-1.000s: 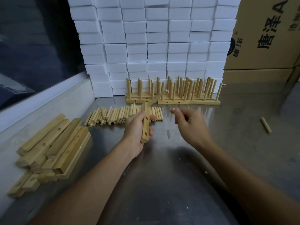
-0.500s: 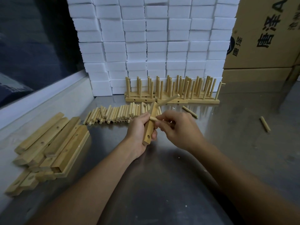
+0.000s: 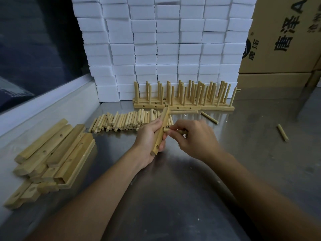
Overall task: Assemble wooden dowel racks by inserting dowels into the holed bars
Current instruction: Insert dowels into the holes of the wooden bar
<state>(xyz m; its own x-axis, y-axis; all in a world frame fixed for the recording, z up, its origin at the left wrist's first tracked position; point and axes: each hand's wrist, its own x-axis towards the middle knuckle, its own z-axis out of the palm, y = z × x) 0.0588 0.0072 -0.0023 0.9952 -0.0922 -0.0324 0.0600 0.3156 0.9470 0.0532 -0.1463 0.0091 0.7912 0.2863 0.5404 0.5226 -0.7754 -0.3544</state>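
Observation:
My left hand [image 3: 149, 136] grips a holed wooden bar [image 3: 160, 132], held tilted above the metal table. One dowel [image 3: 185, 112] sticks out sideways from the bar's upper hole. My right hand [image 3: 194, 138] pinches a second dowel [image 3: 167, 130] whose tip sits at the bar's middle hole. The bar's lowest hole is bare. A row of loose dowels [image 3: 125, 121] lies just behind my hands. Finished racks [image 3: 184, 100] with upright dowels stand farther back.
A pile of holed bars [image 3: 52, 159] lies at the left of the steel table [image 3: 173, 197]. Stray dowels lie at the right [image 3: 282, 134] and near the racks [image 3: 209, 117]. Stacked white blocks [image 3: 165, 46] and cardboard boxes [image 3: 284, 35] wall the back.
My right hand came in from the right with dowels. One dowel now stands in the bar's upper hole, and a second is being pushed at the middle hole.

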